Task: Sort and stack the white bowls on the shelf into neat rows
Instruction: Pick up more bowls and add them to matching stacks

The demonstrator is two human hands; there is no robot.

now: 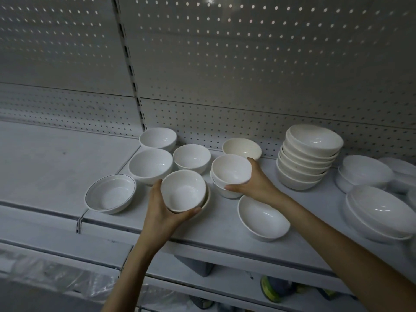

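My left hand [160, 212] grips a small white bowl [182, 192] that sits nested in another bowl near the shelf's front. My right hand [254, 183] holds a second small white bowl [231, 169] on top of a short stack of like bowls [225, 192]. Three loose small bowls stand behind: one at the back [157, 138], one left [150, 165], one middle [191, 157]. A cream bowl [241, 147] rests tilted by the back panel. A tall leaning stack of bowls [308, 158] stands to the right.
A shallow bowl with a dark rim line [110, 193] sits at the left, an oval white bowl [263, 218] lies tilted near the front edge, and wide dishes [380, 212] are piled at far right. The white shelf [56, 163] has a pegboard back [247, 64]. Below it are packaged goods.
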